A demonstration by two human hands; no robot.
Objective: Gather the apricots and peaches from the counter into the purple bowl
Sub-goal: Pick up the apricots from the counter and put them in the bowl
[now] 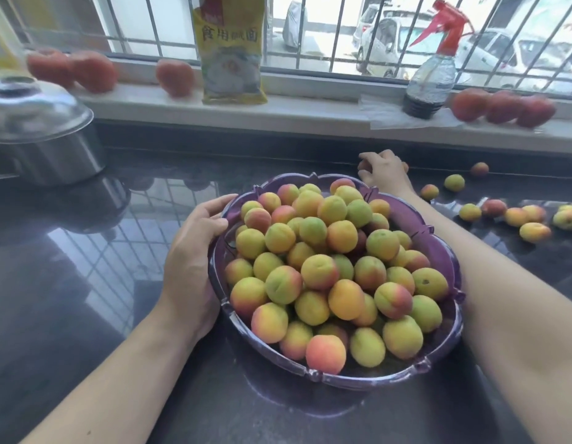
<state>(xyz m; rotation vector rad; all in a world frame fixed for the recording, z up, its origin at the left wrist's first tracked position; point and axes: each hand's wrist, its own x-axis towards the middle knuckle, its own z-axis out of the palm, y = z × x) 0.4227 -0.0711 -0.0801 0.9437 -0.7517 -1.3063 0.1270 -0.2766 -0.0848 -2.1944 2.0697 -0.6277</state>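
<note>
On the glossy dark stone bench [86, 299] under the barred window, my left hand [195, 251] cups the scalloped purple plastic bowl [438, 251], heaped so high its apricots [320, 270] may roll off, my right hand's [382, 168] fingers curling beyond toward strays [470, 212]; the yellow packet [232, 49] reads "食用".

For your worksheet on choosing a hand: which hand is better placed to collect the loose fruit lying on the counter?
The right hand. It already reaches past the purple bowl on the side where the loose fruit lies, while the left hand steadies the bowl's opposite rim.
</note>
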